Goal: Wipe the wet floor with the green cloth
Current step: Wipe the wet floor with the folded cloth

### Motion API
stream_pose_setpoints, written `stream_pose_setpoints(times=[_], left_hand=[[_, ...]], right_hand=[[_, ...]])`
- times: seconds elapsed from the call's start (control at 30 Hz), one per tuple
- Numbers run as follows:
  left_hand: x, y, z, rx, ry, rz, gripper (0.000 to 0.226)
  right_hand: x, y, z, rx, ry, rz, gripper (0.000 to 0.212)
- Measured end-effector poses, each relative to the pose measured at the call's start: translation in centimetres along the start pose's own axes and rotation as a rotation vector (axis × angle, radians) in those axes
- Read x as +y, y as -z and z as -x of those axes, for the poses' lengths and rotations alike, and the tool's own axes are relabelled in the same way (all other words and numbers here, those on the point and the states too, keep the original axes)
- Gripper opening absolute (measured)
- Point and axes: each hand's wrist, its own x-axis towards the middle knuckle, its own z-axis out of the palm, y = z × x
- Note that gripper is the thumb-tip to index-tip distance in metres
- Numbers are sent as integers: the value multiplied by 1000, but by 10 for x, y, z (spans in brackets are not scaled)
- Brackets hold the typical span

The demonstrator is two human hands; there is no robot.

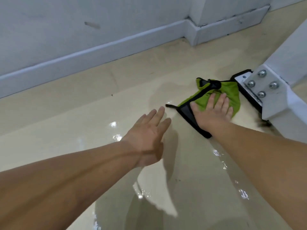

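The green cloth with black edging point(214, 95) lies crumpled on the glossy beige wet floor point(83, 123), right of centre, under the flat, spread-fingered right hand point(214, 112). The left hand point(149, 135) hovers open beside it.

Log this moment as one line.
right hand flat on green cloth | left hand open, off cloth | floor wet

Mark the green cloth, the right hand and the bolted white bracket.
green cloth point(231, 92): head view, bare green fabric above the fingers.
right hand point(214, 112): head view, back of the hand.
bolted white bracket point(261, 83): head view, plate between the bolts.
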Motion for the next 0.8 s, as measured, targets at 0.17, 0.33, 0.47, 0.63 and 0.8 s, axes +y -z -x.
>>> stream_pose_setpoints(times=[0.17, 0.33, 0.47, 0.63, 0.8], left_hand=[[-67, -14, 63, 70, 30, 34, 74], [-105, -16, 106, 28, 166, 26, 81], [-105, -20, 119, -40, 172, -50, 83], [-78, -32, 105, 36, 110, -159, 79], [-21, -67, 67, -23, 130, -157, 72]], right_hand=[[-42, -16, 18, 78, -175, -47, 96], [-89, -52, 83, 93, 258, 39, 92], [-103, -85, 149, 81, 636, 184, 89], [-54, -98, 207, -87, 1085, 208, 89], [12, -59, 189, -109, 1082, 66, 75]])
